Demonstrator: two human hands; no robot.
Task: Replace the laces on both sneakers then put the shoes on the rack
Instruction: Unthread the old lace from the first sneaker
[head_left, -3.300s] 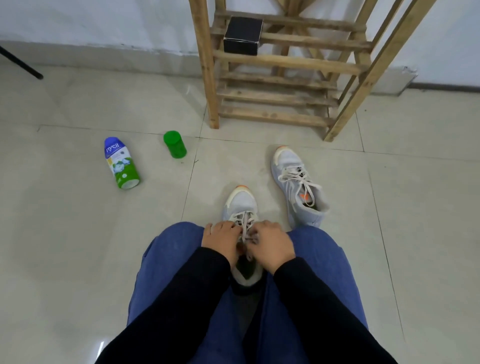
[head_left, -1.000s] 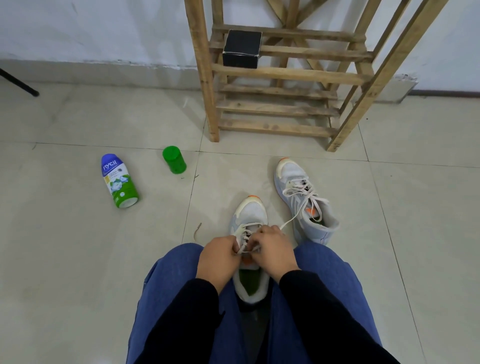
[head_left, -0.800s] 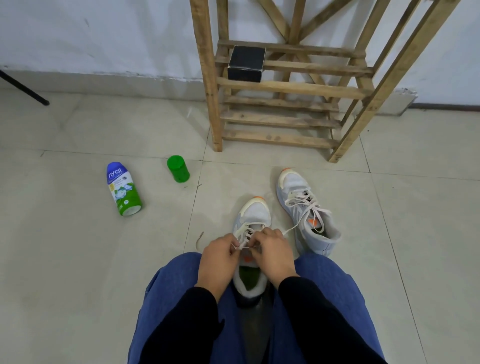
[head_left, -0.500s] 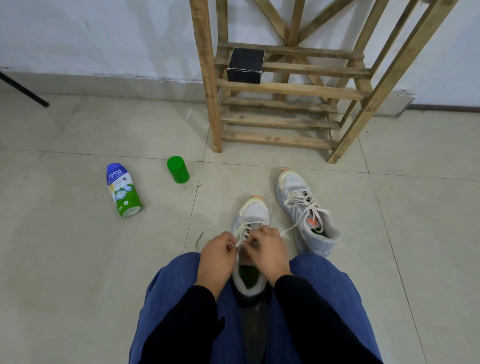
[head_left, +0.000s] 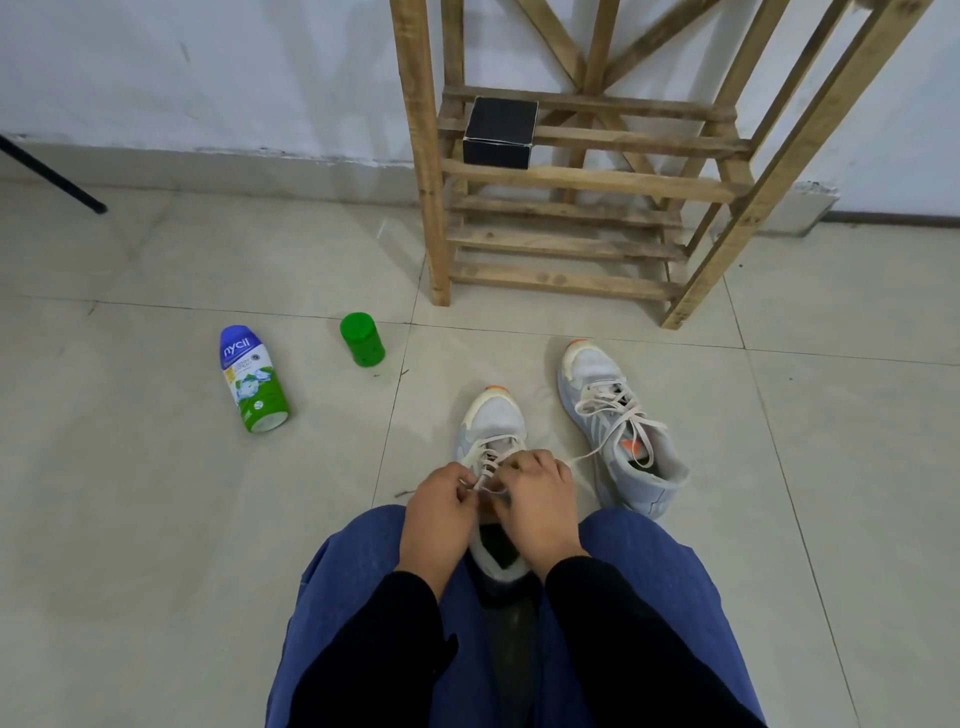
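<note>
Both pinching: left grip (head_left: 441, 512) and right grip (head_left: 540, 499) hold the near sneaker (head_left: 491, 418) by its lace (head_left: 488, 457), whose end now trails right; probably nearly laced.

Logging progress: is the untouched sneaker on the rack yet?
Not yet. The untouched sneaker sits upright on the floor tile, in front of the wooden rack, apart from it.

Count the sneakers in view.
2. The near sneaker sits between the legs, its lace pinched by the left hand and right hand; the second sneaker stands on the floor to its right, before the rack. None on it.
</note>
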